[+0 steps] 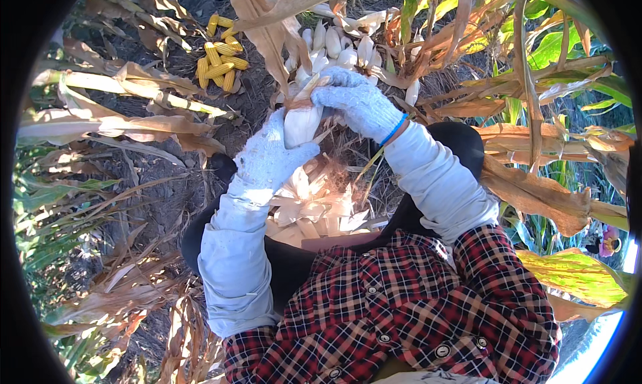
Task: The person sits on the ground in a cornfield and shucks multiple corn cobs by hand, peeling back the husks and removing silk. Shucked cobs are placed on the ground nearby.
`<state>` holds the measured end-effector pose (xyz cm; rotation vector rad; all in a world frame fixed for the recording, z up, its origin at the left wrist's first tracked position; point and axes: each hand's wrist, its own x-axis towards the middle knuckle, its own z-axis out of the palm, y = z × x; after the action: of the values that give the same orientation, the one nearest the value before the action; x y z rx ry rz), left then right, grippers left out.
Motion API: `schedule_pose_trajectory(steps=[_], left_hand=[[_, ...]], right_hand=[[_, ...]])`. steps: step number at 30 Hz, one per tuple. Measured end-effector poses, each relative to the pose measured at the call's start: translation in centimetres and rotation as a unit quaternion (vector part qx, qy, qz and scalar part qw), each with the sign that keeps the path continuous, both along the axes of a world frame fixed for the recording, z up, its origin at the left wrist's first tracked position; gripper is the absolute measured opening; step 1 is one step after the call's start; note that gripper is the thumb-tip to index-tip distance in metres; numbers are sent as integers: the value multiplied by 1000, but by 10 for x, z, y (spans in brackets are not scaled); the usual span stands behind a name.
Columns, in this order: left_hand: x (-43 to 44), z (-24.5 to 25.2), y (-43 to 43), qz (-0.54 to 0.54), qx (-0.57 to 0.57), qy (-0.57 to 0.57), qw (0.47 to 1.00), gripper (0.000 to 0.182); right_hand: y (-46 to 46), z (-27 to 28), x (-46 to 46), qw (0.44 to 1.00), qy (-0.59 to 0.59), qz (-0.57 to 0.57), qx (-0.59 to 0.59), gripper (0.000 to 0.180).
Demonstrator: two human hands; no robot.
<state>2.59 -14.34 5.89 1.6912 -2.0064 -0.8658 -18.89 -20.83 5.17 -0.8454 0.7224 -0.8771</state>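
Between my two gloved hands is an ear of corn in its pale husk (303,125). My left hand (275,150), in a white knitted glove, grips the lower part of the ear, with the thumb across its near end. My right hand (353,100), gloved too and with a blue band at the wrist, pinches the husk at the far end, near brown silk. Beyond my hands lies a heap of ears in white husks (335,45). Bare yellow corn cobs (219,63) form a small pile at the upper left.
Stripped husks (311,203) and brown corn silk (343,181) lie between my knees. Dry corn stalks (125,87) and leaves reach in from the left, and more stalks (534,148) stand at the right. A long dry leaf (266,20) hangs above the husked heap.
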Motion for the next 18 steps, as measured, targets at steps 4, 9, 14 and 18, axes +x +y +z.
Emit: schedule_pose_trajectory(steps=[4,9,14,18], left_hand=[[-9,12,0,55,104,181,976,68],[-22,-12,-4,111,124,270,948,53],[-13,-14,-9,12,-56,-11,998,41],[0,-25,-23,90,-170,75,979,39]], right_hand=[[-2,-6,-15,998,-61,-22,0,49],[24,-42,1,991,-54,50,111,60],[39,-65,19,981,-119,42,149,52],[39,-59,20,984,-86,21,154,51]])
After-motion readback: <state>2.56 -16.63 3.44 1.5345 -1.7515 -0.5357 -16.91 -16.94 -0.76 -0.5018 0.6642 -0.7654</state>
